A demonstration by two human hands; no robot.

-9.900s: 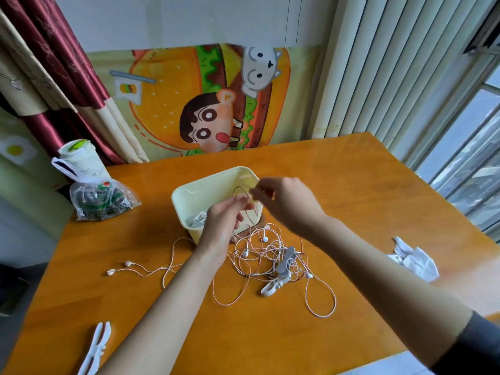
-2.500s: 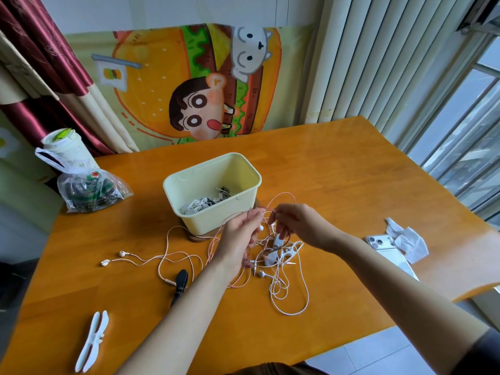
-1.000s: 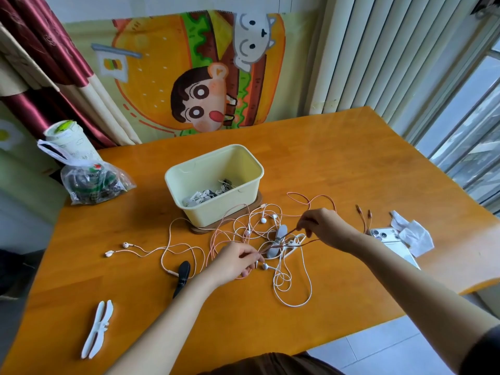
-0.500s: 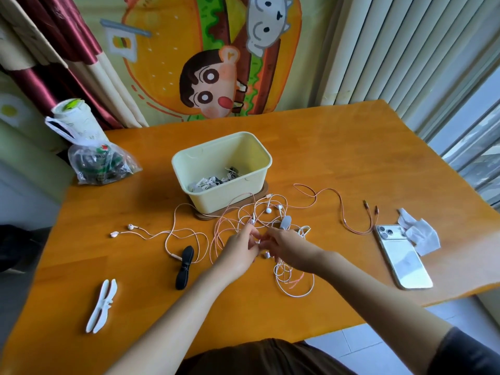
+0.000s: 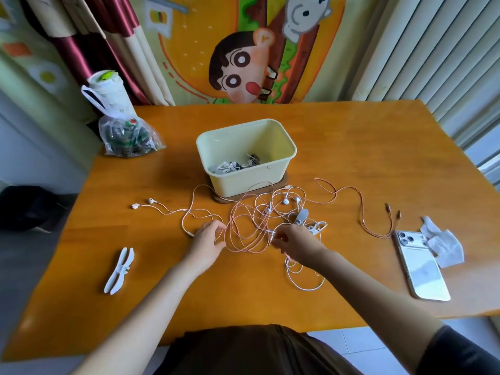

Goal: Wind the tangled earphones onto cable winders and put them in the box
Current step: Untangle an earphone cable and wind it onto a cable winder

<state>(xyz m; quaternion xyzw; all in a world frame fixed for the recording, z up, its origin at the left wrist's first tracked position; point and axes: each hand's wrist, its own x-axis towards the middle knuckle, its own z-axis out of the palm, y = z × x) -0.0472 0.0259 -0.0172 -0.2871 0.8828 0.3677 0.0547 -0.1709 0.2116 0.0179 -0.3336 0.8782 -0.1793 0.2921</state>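
A tangle of pink and white earphone cables point(image 5: 259, 226) lies in front of the pale yellow box point(image 5: 270, 174), which holds several wound earphones. One white pair's earbuds point(image 5: 143, 203) trail off to the left. My right hand point(image 5: 299, 243) pinches a cable at the tangle's near edge. My left hand point(image 5: 208, 243) rests with curled fingers at the left side of the pink loops; what lies under it is hidden. A white cable winder point(image 5: 119, 270) sits on the table at the near left. A grey winder point(image 5: 301, 216) sits inside the tangle.
A pink charging cable point(image 5: 362, 212) runs right towards a phone point(image 5: 419, 266) and a crumpled tissue point(image 5: 443, 244). A plastic bag with a cup point(image 5: 121, 131) stands at the far left. The box stands on a brown mat point(image 5: 281, 185). The table's near edge is close to my body.
My hands came down from the lifted cables to the table. In the last half second my left hand slid left over the spot where the black winder lay; that winder is out of sight now.
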